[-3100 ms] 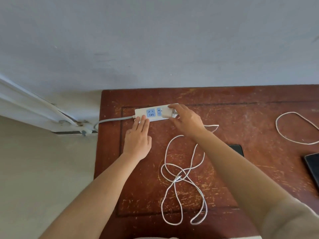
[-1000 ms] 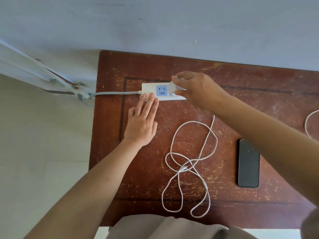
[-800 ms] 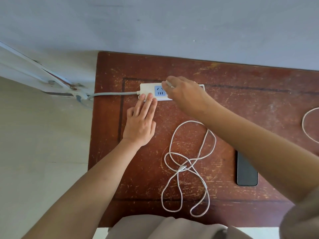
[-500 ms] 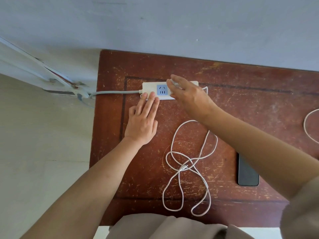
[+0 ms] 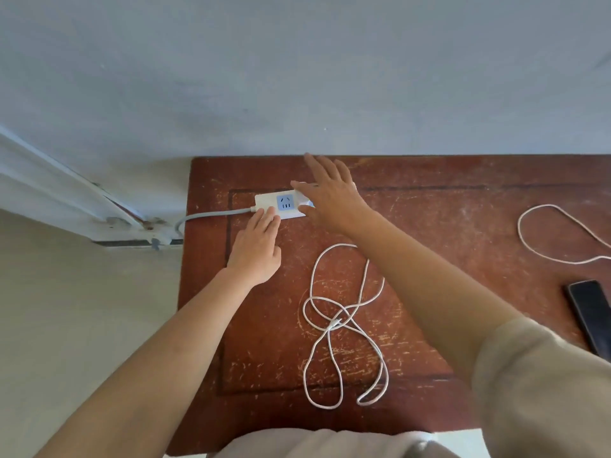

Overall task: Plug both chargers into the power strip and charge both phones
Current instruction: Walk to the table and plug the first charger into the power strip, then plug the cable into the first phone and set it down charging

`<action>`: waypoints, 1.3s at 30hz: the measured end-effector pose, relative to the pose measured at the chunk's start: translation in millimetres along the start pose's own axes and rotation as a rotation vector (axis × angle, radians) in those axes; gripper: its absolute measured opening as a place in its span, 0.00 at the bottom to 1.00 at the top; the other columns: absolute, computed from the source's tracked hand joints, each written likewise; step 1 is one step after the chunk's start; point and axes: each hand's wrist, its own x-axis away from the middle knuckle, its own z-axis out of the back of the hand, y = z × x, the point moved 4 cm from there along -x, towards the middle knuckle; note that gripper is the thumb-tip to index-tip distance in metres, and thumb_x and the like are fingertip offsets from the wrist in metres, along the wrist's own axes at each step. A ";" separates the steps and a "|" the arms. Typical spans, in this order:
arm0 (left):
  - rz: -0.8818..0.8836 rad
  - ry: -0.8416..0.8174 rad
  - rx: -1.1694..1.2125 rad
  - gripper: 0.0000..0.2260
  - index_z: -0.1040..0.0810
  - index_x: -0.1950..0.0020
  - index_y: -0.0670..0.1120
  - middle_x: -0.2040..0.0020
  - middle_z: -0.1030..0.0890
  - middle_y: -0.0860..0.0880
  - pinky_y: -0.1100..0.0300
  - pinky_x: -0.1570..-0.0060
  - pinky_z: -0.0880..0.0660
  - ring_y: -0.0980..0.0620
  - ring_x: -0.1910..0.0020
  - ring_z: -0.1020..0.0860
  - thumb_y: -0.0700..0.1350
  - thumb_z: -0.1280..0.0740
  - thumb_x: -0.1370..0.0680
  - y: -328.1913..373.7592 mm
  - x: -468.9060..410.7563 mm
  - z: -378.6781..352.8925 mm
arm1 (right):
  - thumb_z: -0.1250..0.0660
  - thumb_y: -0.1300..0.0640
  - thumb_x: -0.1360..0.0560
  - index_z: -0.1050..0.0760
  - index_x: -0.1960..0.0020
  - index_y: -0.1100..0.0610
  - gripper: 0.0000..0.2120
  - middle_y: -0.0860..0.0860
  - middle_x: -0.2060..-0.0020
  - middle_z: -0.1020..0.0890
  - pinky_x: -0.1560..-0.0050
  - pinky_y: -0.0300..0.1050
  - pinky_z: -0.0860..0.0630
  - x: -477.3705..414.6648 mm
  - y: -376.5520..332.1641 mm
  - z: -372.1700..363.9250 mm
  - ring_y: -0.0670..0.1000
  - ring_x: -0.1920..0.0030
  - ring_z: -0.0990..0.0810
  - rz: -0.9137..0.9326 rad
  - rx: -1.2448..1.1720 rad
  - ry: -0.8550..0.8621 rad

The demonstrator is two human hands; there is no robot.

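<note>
Scratched red-brown table (image 5: 429,226) against a pale grey wall; I'm working at the strip (image 5: 281,203) near its far left corner.

I'm pressing my left hand (image 5: 256,249), fingers together and flat, on the strip's near edge, and spreading my right hand (image 5: 330,196) open over its right half, gripping nothing. I'm judging the strip light and slippery, so it needs pinning. One limp cable (image 5: 344,325) is lying in front of the strip, another (image 5: 562,236) well right, beside a phone (image 5: 591,315); I'd grip plugs, not cord.
</note>
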 end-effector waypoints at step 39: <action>-0.173 -0.043 0.083 0.20 0.31 0.27 0.47 0.24 0.32 0.48 0.45 0.28 0.35 0.49 0.24 0.36 0.44 0.39 0.19 180.0 92.5 -83.1 | 0.44 0.42 0.22 0.34 0.51 0.52 0.12 0.49 0.60 0.22 0.60 0.51 0.29 361.7 78.6 -115.8 0.56 0.59 0.22 -1.340 -0.914 0.233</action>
